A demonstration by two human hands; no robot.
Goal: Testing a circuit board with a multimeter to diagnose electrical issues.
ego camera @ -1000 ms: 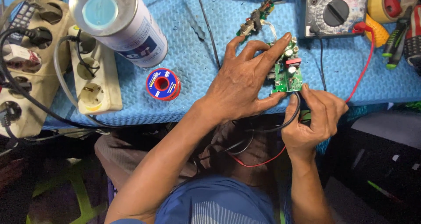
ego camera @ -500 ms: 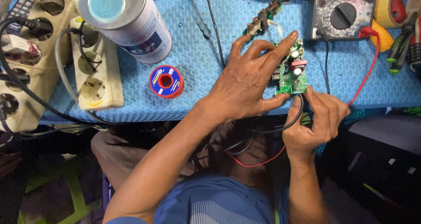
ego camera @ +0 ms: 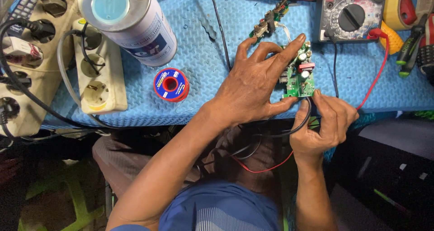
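Observation:
A small green circuit board [ego camera: 299, 77] with capacitors lies on the blue foam mat [ego camera: 203, 54] near its front edge. My left hand [ego camera: 253, 88] grips the board, fingers spread over its top and thumb under its lower edge. My right hand [ego camera: 323, 124] sits just below the board's bottom edge, fingers closed on the black probe lead [ego camera: 304, 120]. A red lead [ego camera: 377, 75] and a black lead run up to the multimeter [ego camera: 350, 18] at the back right.
A large spray can [ego camera: 129, 21] stands at the back left, a red-and-blue solder spool [ego camera: 170, 85] in front of it. Two beige power strips [ego camera: 97, 73] lie at the left. A second small board [ego camera: 271, 18], yellow tape roll [ego camera: 398, 9] and hand tools [ego camera: 409, 50] sit along the back.
Both hands stay on the board and the probe lead with only slight finger shifts; the view has moved a little.

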